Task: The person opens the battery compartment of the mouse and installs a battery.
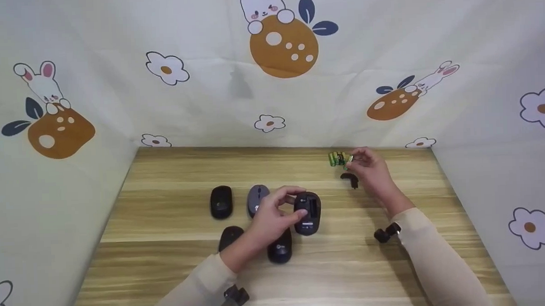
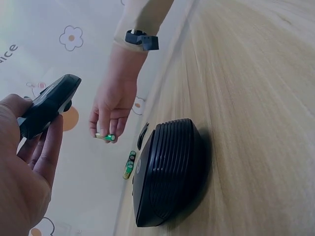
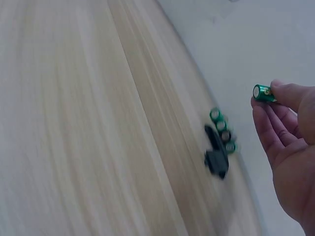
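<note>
My left hand (image 1: pixel 271 216) grips a black computer mouse (image 1: pixel 314 219) above the table, its underside facing up and its battery slot uncovered and dark inside. Between thumb and fingers, my right hand (image 1: pixel 372 171) pinches a green battery (image 3: pixel 264 93), held above the table near the back edge. Beside that hand, several green batteries (image 1: pixel 335 159) lie side by side in a row. Just in front of them is a small curved black cover (image 1: pixel 349 179), resting on the wood. In the left wrist view the held mouse (image 2: pixel 49 105) appears side-on.
Other mice lie left of centre: a black one (image 1: pixel 221 202), a grey one (image 1: pixel 257 199) partly behind my left hand, another black one (image 1: pixel 231 236) partly covered by my forearm, and one (image 1: pixel 280 250) below the held mouse. Patterned cloth walls (image 1: pixel 207 110) border the wooden table (image 1: pixel 164 175).
</note>
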The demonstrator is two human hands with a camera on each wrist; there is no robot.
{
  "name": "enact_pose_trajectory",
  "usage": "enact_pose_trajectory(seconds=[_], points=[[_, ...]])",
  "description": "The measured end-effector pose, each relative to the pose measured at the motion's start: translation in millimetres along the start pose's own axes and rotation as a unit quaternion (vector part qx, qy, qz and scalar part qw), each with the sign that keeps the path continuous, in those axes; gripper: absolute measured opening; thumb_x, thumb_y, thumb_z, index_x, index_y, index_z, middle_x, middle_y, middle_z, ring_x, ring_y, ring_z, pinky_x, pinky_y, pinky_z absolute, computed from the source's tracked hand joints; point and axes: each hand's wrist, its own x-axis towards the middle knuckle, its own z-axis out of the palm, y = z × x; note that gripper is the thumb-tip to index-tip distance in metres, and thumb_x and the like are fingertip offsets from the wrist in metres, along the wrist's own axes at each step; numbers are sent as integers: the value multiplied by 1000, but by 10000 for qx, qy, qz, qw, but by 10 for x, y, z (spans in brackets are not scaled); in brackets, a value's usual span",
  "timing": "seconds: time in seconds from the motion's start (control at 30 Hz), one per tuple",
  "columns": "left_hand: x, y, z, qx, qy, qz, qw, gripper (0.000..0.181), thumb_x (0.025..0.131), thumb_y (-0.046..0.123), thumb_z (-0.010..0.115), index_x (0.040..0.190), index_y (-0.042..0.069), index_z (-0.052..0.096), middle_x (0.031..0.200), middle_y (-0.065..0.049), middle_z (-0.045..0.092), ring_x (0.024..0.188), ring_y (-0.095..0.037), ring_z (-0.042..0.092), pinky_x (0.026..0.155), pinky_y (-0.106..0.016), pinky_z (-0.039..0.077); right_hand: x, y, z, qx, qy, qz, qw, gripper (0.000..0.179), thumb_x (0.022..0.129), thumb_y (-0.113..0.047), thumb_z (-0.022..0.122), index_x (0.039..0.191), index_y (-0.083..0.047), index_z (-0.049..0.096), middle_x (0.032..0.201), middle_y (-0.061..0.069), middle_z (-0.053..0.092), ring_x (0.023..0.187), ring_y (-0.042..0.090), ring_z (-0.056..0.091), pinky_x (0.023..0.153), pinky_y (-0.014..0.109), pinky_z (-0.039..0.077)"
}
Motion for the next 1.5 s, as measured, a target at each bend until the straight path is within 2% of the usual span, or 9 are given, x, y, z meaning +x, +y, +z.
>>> enact_pose_trajectory(seconds=[0.07,0.17,0.3,0.47,0.6,0.73,1.0,1.33,1.5], points=[[3,-8,0,-10,2,21,10000,46,95,9,87,139,11,72,130,-4,74,110,-23,71,77,-35,68,-41,-69,61,-6,7,-94,10000,25,99,6,78,120,-1,68,111,15,70,99,15,70,89,31,65],[6,-8,2,-104,-6,17,9999,46,95,8,87,139,11,72,131,-5,74,110,-23,71,76,-36,68,-98,-160,137,29,-52,-224,9997,28,98,5,80,122,8,67,117,23,71,98,14,72,86,27,65],[12,-1,6,-293,-23,-22,9996,46,96,6,85,139,10,72,130,-6,74,110,-24,71,74,-35,68,-183,-275,221,279,-171,-259,9991,34,97,6,80,125,18,64,111,20,76,93,14,76,86,34,67],[13,7,6,-412,-17,-93,9991,46,95,4,85,139,10,72,128,-7,74,110,-25,72,73,-36,69,-305,-419,311,327,-308,-226,9987,32,97,3,81,122,18,67,101,9,81,89,14,78,81,33,68],[14,7,6,-473,-24,-75,9988,46,95,3,85,139,7,71,128,-9,74,109,-26,72,73,-37,69,-378,-508,361,353,-371,-281,9983,32,96,5,82,121,19,68,99,10,80,90,15,78,80,30,67],[16,5,7,-468,-37,-86,9989,46,95,3,85,139,6,71,130,-9,74,110,-27,72,75,-37,69,-440,-585,401,326,-407,-337,9981,28,95,4,83,118,15,72,97,13,79,85,17,77,70,25,64],[22,-4,10,-514,-31,-115,9986,46,95,3,85,139,6,71,132,-9,73,111,-27,72,77,-39,70,-550,-722,484,345,-577,-445,9967,23,95,4,83,115,13,73,99,17,79,87,19,78,81,35,68],[12,-5,16,-417,-41,51,9991,45,96,5,85,139,6,71,131,-11,73,113,-34,72,77,-37,69,-717,-919,616,587,-727,-763,9927,15,95,12,78,109,14,73,94,13,79,80,18,76,75,34,68],[17,-5,18,-347,-63,80,9993,45,96,7,86,139,7,71,131,-8,73,112,-28,72,76,-38,69,-793,-978,657,501,-950,-949,9897,16,94,10,80,109,11,74,94,11,78,78,19,75,74,34,68]])
